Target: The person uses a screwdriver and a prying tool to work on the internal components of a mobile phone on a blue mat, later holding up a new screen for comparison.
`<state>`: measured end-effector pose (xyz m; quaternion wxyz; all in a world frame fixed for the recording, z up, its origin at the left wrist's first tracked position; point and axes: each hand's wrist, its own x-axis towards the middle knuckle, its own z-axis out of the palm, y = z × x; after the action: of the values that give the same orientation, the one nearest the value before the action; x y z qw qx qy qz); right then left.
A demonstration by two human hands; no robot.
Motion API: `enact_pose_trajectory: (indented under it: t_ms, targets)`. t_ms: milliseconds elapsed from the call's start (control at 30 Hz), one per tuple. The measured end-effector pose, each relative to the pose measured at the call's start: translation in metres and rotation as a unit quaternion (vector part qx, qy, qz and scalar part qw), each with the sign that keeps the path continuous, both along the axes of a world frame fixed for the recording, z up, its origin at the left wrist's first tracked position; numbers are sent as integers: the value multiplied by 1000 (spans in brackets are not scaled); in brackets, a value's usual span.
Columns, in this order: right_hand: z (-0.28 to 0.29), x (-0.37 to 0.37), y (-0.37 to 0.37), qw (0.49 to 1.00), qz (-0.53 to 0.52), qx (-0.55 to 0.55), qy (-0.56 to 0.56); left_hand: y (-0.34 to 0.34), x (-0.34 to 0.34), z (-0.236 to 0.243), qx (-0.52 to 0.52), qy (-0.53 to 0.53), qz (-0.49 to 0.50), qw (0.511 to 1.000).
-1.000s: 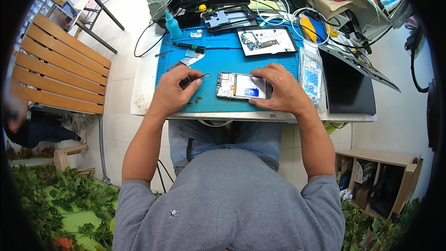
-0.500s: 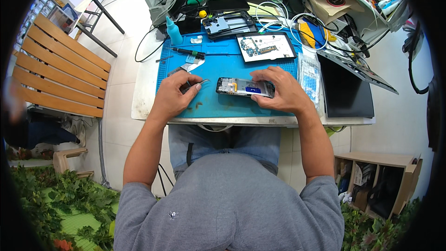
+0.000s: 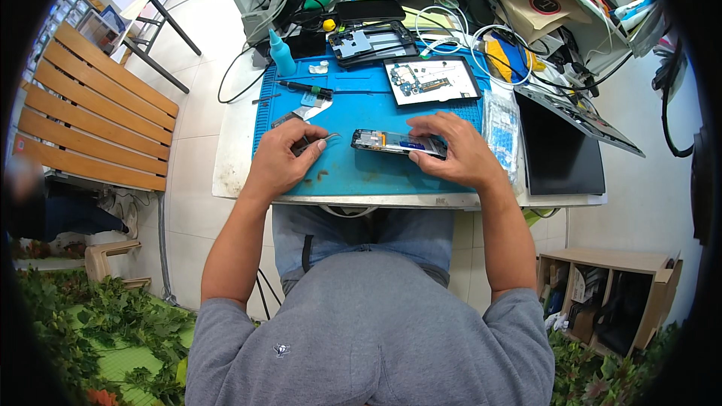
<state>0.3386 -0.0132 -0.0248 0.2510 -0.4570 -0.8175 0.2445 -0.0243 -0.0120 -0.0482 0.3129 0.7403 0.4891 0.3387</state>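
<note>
My left hand (image 3: 288, 155) is closed around a pair of curved tweezers (image 3: 328, 137), whose tips point right toward an opened phone (image 3: 391, 143). A small gap separates the tips from the phone. My right hand (image 3: 453, 149) grips the phone's right end, thumb on the near edge and fingers on the far edge. Silver metal, an orange strip and a dark blue patch show on the phone's inside. Both hands are over a blue work mat (image 3: 353, 177). Behind the phone lies a black-rimmed tray (image 3: 432, 80) with circuit boards and small parts on its white surface.
A light-blue squeeze bottle (image 3: 281, 53) and a dark screwdriver-like tool (image 3: 307, 89) are at the back left. A phone frame (image 3: 371, 43) and tangled cables (image 3: 481, 37) crowd the rear. At right, an opened laptop (image 3: 560, 143) stands beside a clear plastic pouch (image 3: 501, 131).
The phone's upper face has tilted to a flatter angle in my right hand, whose fingers have shifted slightly. My left hand with the tweezers has barely moved.
</note>
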Motion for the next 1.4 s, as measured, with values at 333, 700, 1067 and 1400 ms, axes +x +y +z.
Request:
enact_pose_trajectory:
  t_ms: [333,700,1067,1400]
  targets:
    - [4,-5,-10,998,11,50,-26,-2,2,0,3,-22,12,1000]
    - [-2,2,-32,989,1,104,-100,-3,1,5,15,-3,1,1000]
    - [16,15,-44,987,-36,56,-147,1,11,1,134,81,15,988]
    - [21,66,-74,887,-416,121,-161,2,32,29,165,69,-14,984]
